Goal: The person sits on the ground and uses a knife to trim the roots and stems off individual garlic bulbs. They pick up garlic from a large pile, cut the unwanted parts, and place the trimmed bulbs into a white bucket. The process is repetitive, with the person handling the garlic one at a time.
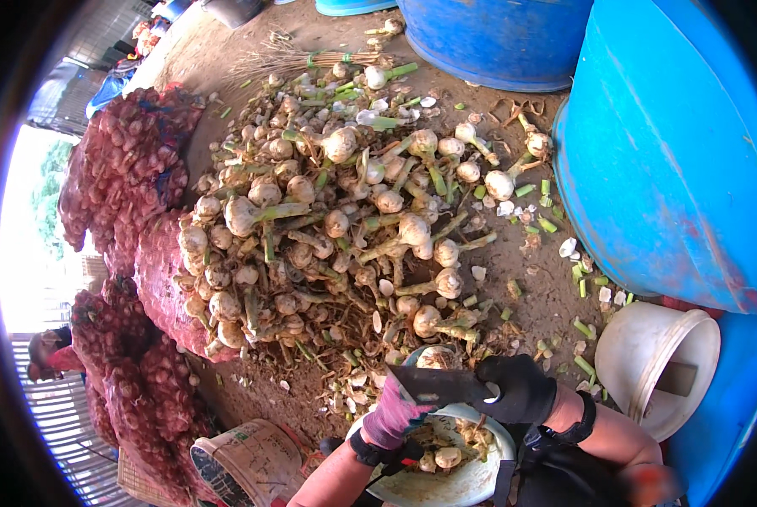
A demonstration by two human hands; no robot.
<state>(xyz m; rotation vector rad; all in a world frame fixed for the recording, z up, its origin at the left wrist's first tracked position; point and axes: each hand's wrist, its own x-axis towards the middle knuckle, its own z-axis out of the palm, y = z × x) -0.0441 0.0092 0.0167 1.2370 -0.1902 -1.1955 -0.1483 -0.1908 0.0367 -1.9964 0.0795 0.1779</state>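
My right hand (518, 389), in a black glove, is closed round the handle end of a broad dark cleaver (438, 386). The blade points left and lies across my left hand (393, 414), which wears a pink glove. My left fingers look curled, but the blade hides their tips and what they grip. Just beyond the blade shows a pale garlic bulb (438, 357); I cannot tell whether my left hand touches it. Below my hands sits a pale green basin (492, 473) with a few garlic bulbs (448, 457) and scraps inside.
A large heap of garlic with stalks (336, 224) spreads over the dirt floor ahead. Full red mesh sacks (129, 160) stand at left, a bucket (252, 460) at lower left. Right are a tipped white bucket (640, 355) and big blue tubs (666, 152). A twig broom (319, 59) lies beyond.
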